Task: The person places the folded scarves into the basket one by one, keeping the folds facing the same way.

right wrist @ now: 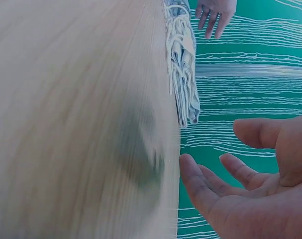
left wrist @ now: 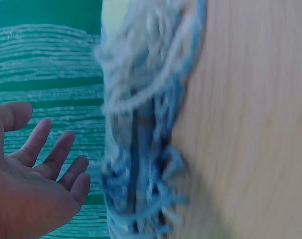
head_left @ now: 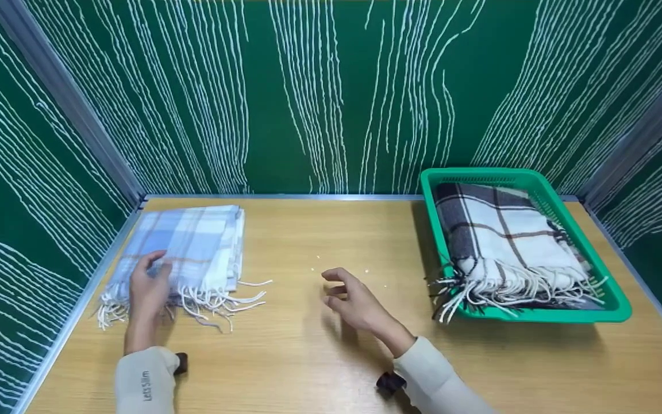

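A folded blue-and-white plaid scarf (head_left: 193,233) lies at the table's left, its white and blue fringe toward the person. Over its front part hovers my left hand (head_left: 150,284), fingers loosely bent and holding nothing. In the left wrist view that hand (left wrist: 39,169) shows spread fingers, apart from the blurred fringe (left wrist: 141,124). My right hand (head_left: 357,302) hangs above the middle of the table, thumb and fingers parted with nothing between them. The right wrist view shows this hand (right wrist: 250,179) above the wood, with the folded scarf (right wrist: 183,64) beyond it.
At the right stands a green plastic basket (head_left: 621,307) holding a folded dark-and-white plaid scarf (head_left: 520,238), whose fringe spills over the near left rim. Small white bits (head_left: 366,271) dot the wooden table (head_left: 285,356). Green walls (head_left: 360,115) with white wavy lines enclose the back and sides.
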A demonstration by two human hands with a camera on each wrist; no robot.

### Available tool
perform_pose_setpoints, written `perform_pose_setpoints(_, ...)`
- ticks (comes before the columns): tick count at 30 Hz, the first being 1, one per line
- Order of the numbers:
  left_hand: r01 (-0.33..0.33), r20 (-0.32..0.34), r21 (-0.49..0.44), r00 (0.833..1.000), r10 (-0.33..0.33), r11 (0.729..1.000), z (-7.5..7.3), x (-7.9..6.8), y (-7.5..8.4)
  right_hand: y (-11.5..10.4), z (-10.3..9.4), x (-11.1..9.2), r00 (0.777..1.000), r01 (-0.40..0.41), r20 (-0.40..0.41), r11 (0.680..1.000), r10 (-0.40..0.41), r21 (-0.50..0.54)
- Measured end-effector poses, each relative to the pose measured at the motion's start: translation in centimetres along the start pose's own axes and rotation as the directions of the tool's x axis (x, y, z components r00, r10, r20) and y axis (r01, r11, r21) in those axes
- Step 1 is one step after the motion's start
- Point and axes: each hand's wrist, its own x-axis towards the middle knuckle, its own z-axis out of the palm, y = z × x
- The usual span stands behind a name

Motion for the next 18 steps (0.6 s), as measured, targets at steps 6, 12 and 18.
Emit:
perform_pose_setpoints(6,0.016,-0.074,0.085,0.997,-0.010,0.996,-1.8,0.6,-1.2,0.1,0.3,0.3,1.000,-0.007,-0.004,1.000,0.007,0.013)
perform_pose_setpoints(12,0.027,-0.120,0.172,0.993,-0.006,0.985,-3.0,1.3,-2.1,-0.1,0.8,0.7,1.000,0.001,-0.006,1.000,-0.001,0.025)
perform_pose_setpoints(18,0.038,-0.109,0.211,0.994,-0.015,0.977,-3.9,1.7,-3.1,-0.1,1.3,1.2,1.000,0.004,-0.021,0.996,-0.002,0.093)
